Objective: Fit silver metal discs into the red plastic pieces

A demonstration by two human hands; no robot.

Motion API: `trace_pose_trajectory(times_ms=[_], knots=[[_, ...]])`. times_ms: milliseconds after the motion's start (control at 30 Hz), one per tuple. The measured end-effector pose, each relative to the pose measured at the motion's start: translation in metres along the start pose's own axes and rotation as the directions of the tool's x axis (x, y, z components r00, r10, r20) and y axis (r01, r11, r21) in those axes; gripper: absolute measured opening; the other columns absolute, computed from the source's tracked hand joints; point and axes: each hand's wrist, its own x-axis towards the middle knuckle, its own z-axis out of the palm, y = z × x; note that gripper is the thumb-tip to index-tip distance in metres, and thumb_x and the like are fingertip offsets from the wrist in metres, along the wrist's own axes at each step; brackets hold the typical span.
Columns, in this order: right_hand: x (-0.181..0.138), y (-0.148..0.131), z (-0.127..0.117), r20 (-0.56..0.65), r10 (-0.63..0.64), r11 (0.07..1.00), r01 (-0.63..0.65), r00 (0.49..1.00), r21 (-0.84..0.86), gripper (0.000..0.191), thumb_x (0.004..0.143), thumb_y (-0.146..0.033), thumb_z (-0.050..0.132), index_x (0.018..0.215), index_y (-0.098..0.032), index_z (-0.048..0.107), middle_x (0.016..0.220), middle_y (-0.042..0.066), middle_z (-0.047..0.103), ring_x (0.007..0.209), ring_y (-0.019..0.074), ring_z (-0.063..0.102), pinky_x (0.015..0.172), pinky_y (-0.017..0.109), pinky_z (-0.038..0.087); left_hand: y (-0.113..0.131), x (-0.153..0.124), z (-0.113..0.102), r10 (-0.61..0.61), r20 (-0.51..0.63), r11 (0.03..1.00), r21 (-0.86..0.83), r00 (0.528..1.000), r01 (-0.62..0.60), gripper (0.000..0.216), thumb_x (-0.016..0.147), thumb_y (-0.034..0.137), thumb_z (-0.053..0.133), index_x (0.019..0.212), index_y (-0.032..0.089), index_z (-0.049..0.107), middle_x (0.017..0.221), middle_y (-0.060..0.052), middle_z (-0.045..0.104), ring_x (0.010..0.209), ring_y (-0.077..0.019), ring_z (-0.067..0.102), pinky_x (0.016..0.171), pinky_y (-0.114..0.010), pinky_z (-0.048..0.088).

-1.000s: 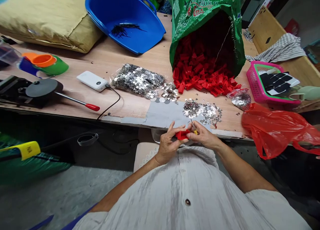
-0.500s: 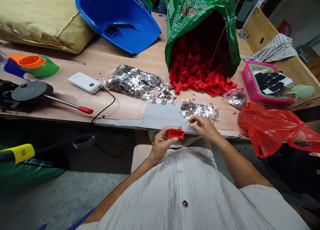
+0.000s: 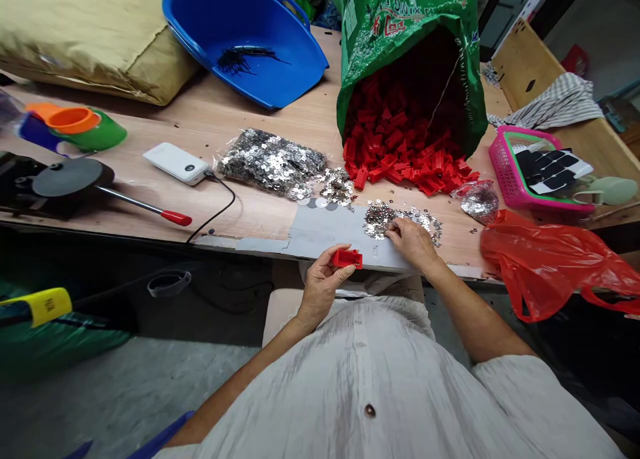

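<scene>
The site is a workshop: its counter (image 3: 265, 216) carries a lever-handled device (image 3: 75, 176), metal pieces (image 3: 377, 219) and bulk red parts (image 3: 403, 160).

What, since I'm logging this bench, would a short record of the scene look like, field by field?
Left hand: holds a red piece
Right hand: at the pile of small silvery pieces; whether it holds one is unclear
Green sack: mouth facing the hands, loose red parts inside and at the opening
Blue basin: left of the sack, thin black pieces inside
Right side: pink basket, red plastic bag
</scene>
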Motion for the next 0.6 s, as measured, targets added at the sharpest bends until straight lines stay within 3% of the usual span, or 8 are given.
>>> trace_pose_trajectory(times_ms=[133, 300, 600], knots=[[-0.004, 0.001, -0.011, -0.003, -0.022, 0.986, 0.022, 1.0, 0.164, 0.008, 0.088, -0.022, 0.052, 0.091, -0.021, 0.059, 0.083, 0.004, 0.066, 0.074, 0.0197, 0.057, 0.067, 0.03, 0.037, 0.003, 0.003, 0.003, -0.01, -0.004, 0.999, -0.044, 1.0, 0.01, 0.049, 0.069, 0.025, 0.08, 0.116, 0.02, 0.066, 0.103, -0.006, 0.072, 0.093, -0.0177, 0.068, 0.09, -0.034, 0.054], [-0.024, -0.019, -0.029, -0.002, -0.198, 0.862, 0.175, 0.98, 0.476, 0.009, 0.089, -0.027, 0.053, 0.09, -0.022, 0.061, 0.082, 0.001, 0.065, 0.066, 0.0145, 0.054, 0.064, 0.027, 0.039, 0.007, 0.006, 0.009, -0.032, 0.016, 0.995, -0.095, 0.999, 0.033, 0.055, 0.069, 0.026, 0.08, 0.122, 0.022, 0.065, 0.094, -0.003, 0.072, 0.087, -0.0157, 0.068, 0.085, -0.031, 0.055], [-0.044, -0.049, -0.028, -0.143, -0.512, 0.699, 0.508, 0.847, 0.503, 0.019, 0.095, -0.02, 0.046, 0.103, -0.025, 0.063, 0.095, 0.007, 0.068, 0.091, 0.0207, 0.063, 0.081, 0.038, 0.05, 0.015, 0.005, 0.017, -0.072, 0.081, 0.978, -0.189, 0.994, 0.086, 0.051, 0.07, 0.026, 0.079, 0.12, 0.023, 0.067, 0.088, -0.001, 0.07, 0.075, -0.0097, 0.063, 0.074, -0.023, 0.054]])
